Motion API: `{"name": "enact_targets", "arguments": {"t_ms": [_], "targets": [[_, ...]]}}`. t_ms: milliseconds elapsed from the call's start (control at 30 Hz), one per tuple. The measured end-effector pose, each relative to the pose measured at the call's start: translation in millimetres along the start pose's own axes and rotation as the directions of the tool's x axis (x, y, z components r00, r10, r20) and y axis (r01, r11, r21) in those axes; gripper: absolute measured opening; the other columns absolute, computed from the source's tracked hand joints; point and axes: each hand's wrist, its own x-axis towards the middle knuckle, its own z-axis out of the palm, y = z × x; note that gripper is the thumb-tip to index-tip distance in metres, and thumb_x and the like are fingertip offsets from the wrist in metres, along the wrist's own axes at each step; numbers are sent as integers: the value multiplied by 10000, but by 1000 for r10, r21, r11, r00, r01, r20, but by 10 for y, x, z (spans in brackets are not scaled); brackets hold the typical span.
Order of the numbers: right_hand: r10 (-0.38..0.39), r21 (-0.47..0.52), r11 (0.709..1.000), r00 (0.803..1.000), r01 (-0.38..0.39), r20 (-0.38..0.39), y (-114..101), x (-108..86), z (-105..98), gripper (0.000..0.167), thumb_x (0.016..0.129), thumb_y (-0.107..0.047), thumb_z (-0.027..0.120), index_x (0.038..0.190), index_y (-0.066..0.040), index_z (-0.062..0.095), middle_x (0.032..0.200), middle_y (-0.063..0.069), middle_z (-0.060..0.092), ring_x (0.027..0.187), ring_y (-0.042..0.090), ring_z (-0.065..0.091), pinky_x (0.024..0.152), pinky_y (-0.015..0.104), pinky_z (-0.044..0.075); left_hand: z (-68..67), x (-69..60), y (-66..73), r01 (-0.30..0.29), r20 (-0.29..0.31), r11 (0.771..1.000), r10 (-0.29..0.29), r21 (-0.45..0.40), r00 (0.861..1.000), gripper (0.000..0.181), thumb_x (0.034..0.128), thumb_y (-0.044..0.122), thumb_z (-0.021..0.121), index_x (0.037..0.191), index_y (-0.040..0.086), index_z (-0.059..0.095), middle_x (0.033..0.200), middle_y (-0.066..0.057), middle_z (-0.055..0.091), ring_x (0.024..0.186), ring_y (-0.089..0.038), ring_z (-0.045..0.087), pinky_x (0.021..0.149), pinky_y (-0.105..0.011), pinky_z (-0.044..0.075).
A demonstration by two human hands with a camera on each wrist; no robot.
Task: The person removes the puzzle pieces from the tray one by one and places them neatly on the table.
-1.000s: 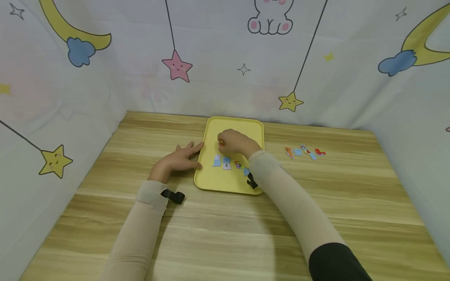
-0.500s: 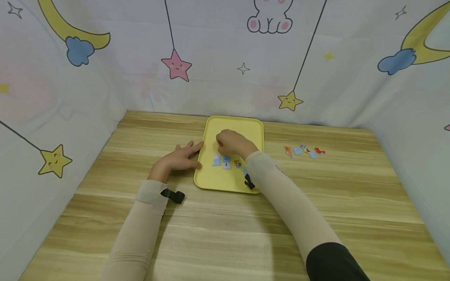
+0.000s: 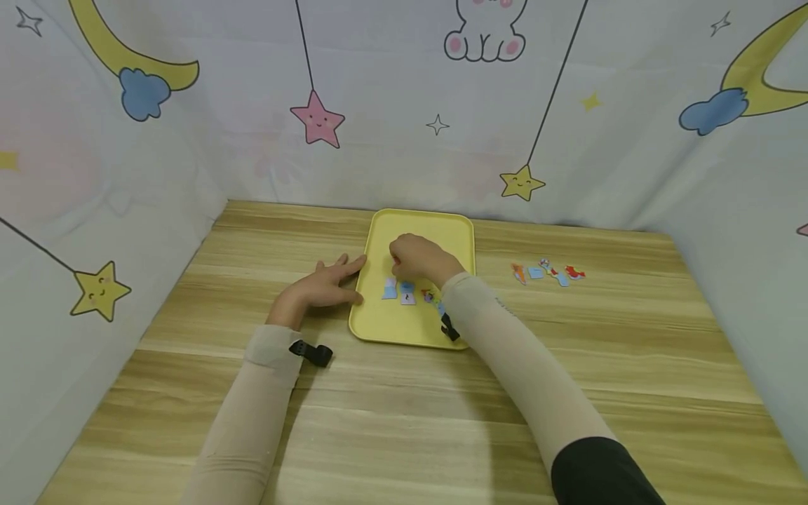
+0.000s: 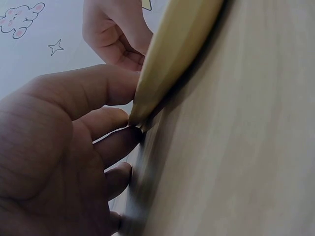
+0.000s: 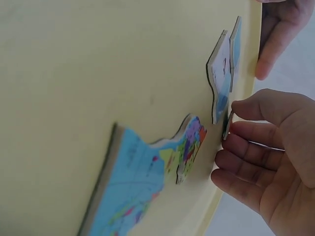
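A yellow tray lies on the table. My left hand rests at its left rim, and in the left wrist view its thumb and fingertips touch the rim. Over the tray's middle, my right hand pinches a small puzzle piece between thumb and forefinger; the piece shows mostly edge-on. Close to that hand lie a white-and-blue puzzle piece and a blue puzzle piece. Nearer the right wrist camera are a multicoloured puzzle piece and a blue map-like puzzle piece.
Several loose puzzle pieces lie on the wooden table right of the tray, among them an orange piece and a red piece. A printed white curtain stands behind the table.
My right hand has shifted slightly left over the tray. An orange bit visible under its fingers a second ago is now hidden in the head view. My left hand stays at the rim.
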Motion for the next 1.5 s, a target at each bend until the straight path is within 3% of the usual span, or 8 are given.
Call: {"name": "enact_targets", "arguments": {"t_ms": [367,667,1100,1500], "targets": [[-32,35,999,999,32,4,94,-139,-78,250,984,-90,574,756,-132,480,747,17,411,663,166,349,613,306,311,7,15,-7,2,-4,1000,-2,-8,1000,908,962,297,731,1698,171,215,1750,-223,24,1510,-580,-234,1215,-699,-134],[-55,33,998,998,56,-19,121,-239,-160,156,989,-86,597,834,-83,581,826,48,506,744,189,433,675,324,371,15,15,-23,7,-8,1000,-7,-14,1000,907,958,294,736,1697,174,223,1753,-208,36,1529,-557,-214,1221,-687,-136],[-25,2,1000,998,25,-54,273,-371,-205,137,968,-58,602,835,-82,583,866,65,508,798,206,430,713,341,367,9,27,-4,4,-6,1000,-4,-17,1000,910,955,296,739,1695,163,227,1751,-216,27,1519,-570,-223,1216,-692,-142],[-58,1,998,996,58,-74,324,-478,-275,128,968,-37,607,843,-62,600,855,74,527,791,212,429,721,353,373,5,29,-8,4,-6,1000,-4,-3,1000,907,956,297,732,1695,158,225,1750,-213,45,1529,-563,-204,1221,-681,-142]]}}
